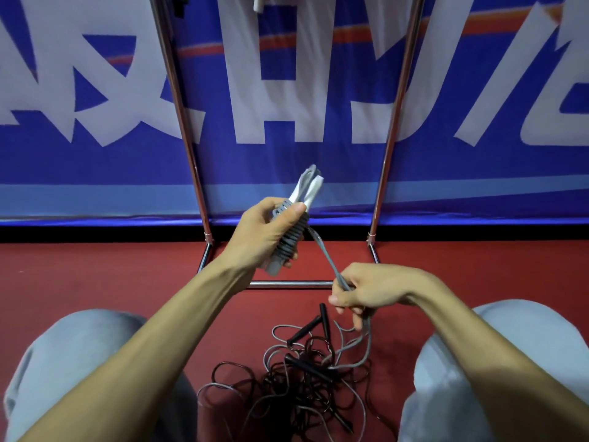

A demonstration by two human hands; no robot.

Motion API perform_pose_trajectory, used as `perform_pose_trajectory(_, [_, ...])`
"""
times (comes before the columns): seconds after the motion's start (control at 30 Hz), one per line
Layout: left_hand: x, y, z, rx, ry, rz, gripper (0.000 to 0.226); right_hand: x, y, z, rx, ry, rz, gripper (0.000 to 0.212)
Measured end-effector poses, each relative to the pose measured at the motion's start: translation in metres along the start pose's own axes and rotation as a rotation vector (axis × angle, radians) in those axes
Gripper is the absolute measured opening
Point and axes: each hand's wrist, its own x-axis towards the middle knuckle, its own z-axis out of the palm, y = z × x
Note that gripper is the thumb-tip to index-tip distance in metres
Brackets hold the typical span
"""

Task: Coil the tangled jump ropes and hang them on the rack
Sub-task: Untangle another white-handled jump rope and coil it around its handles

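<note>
My left hand [266, 232] grips the two white handles of a grey jump rope [291, 236], held side by side with grey cord wound tightly around them in several turns. A taut stretch of that cord runs down and right to my right hand [360, 293], which pinches it; the loose end trails from that hand to the floor. Below, between my knees, lies a tangled pile of ropes [302, 378] with black handles and dark and grey cords. The chrome rack [188, 135] stands right in front, its base bar [291, 284] on the floor.
A blue banner with large white lettering [95, 90] hangs behind the rack. The floor is red [95, 272]. My knees in grey trousers [76, 362] flank the pile on both sides. Something white hangs at the rack's top [258, 3].
</note>
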Motion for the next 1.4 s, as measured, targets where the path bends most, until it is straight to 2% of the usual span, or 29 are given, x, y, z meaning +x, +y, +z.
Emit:
perform_pose_trajectory(0.07, [0.005,-0.005,-0.010,0.194,0.055,0.068,0.028,-0.003,-0.001,-0.002,-0.093,0.025,-0.050,0.020])
perform_pose_trajectory(0.13, [0.008,-0.014,-0.019,0.687,0.091,0.149,0.038,-0.009,-0.006,-0.006,-0.292,0.100,-0.115,0.016])
perform_pose_trajectory(0.17, [0.009,-0.018,-0.021,0.883,0.104,0.162,0.041,-0.012,-0.009,-0.006,-0.353,0.135,-0.148,0.014])
perform_pose_trajectory(0.2, [0.008,-0.020,-0.021,0.982,0.102,0.165,0.042,-0.015,-0.012,-0.006,-0.376,0.154,-0.175,0.010])
perform_pose_trajectory(0.27, [0.007,-0.024,-0.019,1.065,0.065,0.178,0.042,-0.018,-0.016,-0.004,-0.417,0.182,-0.222,0.004])
perform_pose_trajectory(0.4, [0.007,-0.028,-0.019,1.298,-0.040,0.243,0.042,-0.017,-0.018,0.002,-0.537,0.323,-0.374,0.013])
perform_pose_trajectory(0.57, [0.001,-0.030,-0.008,1.462,-0.158,0.337,0.037,-0.012,-0.009,-0.008,-0.484,0.658,-0.498,0.018])
perform_pose_trajectory(0.73, [-0.009,-0.024,0.008,1.415,-0.233,0.397,0.059,-0.004,0.004,-0.019,-0.240,0.947,-0.402,0.017])
perform_pose_trajectory(0.8, [-0.012,-0.021,0.010,1.357,-0.197,0.413,0.054,-0.003,0.004,-0.021,-0.133,1.002,-0.350,0.011])
perform_pose_trajectory(0.9, [-0.015,-0.013,0.007,1.233,-0.193,0.416,0.031,-0.002,0.003,-0.021,-0.004,1.037,-0.282,0.011])
perform_pose_trajectory(1.0, [-0.015,-0.006,0.002,1.030,-0.293,0.369,0.018,0.004,0.005,-0.021,0.073,0.951,-0.211,0.022])
perform_pose_trajectory(1.07, [-0.019,0.000,0.004,0.656,-0.341,0.253,0.012,0.008,0.005,-0.020,0.203,0.836,-0.175,0.033])
perform_pose_trajectory(1.13, [-0.020,0.008,0.006,0.327,-0.272,0.147,0.008,0.011,0.004,-0.019,0.314,0.723,-0.166,0.047])
perform_pose_trajectory(1.23, [-0.017,0.014,0.007,0.095,-0.147,0.077,0.027,0.011,-0.003,-0.013,0.394,0.574,-0.176,0.066])
perform_pose_trajectory(1.3, [-0.015,0.016,0.007,0.009,-0.109,0.035,0.024,0.013,-0.006,-0.010,0.432,0.530,-0.189,0.065])
perform_pose_trajectory(1.4, [-0.012,0.018,0.008,-0.065,-0.016,-0.036,0.021,0.015,-0.004,-0.005,0.412,0.469,-0.213,0.048])
